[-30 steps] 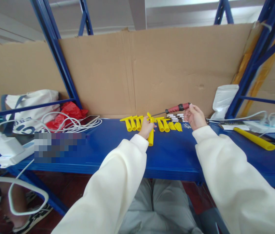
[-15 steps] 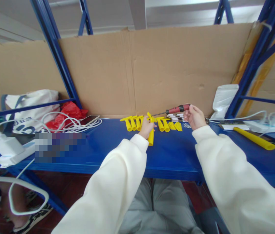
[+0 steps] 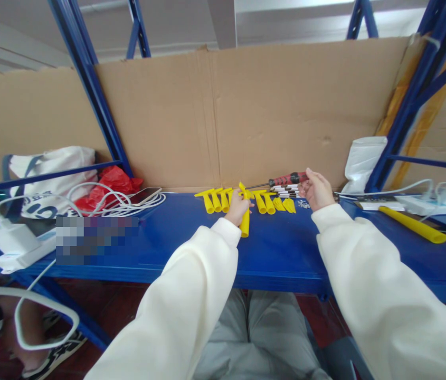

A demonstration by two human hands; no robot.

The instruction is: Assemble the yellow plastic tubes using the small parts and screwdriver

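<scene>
My left hand (image 3: 238, 207) is closed round a yellow plastic part (image 3: 245, 226) with a hollow, tube-like lower end. My right hand (image 3: 316, 191) grips the back end of a red and black screwdriver (image 3: 288, 179). The screwdriver lies nearly level, and its shaft points left to the top of the held part; my fingers hide where the tip meets it. Similar yellow parts (image 3: 208, 202) lie in a row left of my left hand, and more yellow parts (image 3: 261, 202) lie to its right. Small yellow pieces (image 3: 289, 205) and a little pile of screws (image 3: 303, 203) are near my right hand.
Black-and-white pens (image 3: 285, 191) lie behind the yellow pieces. A long yellow tube (image 3: 413, 224) and a power strip (image 3: 428, 205) are at the right. White cables (image 3: 143, 203), a red plastic bag (image 3: 107, 184) and a cloth bag (image 3: 52, 179) sit left. Cardboard (image 3: 270, 116) walls the back.
My right fingers have shifted slightly at the screwdriver's end, and its handle looks turned and tilted a little lower. My left hand and the yellow part stay in place.
</scene>
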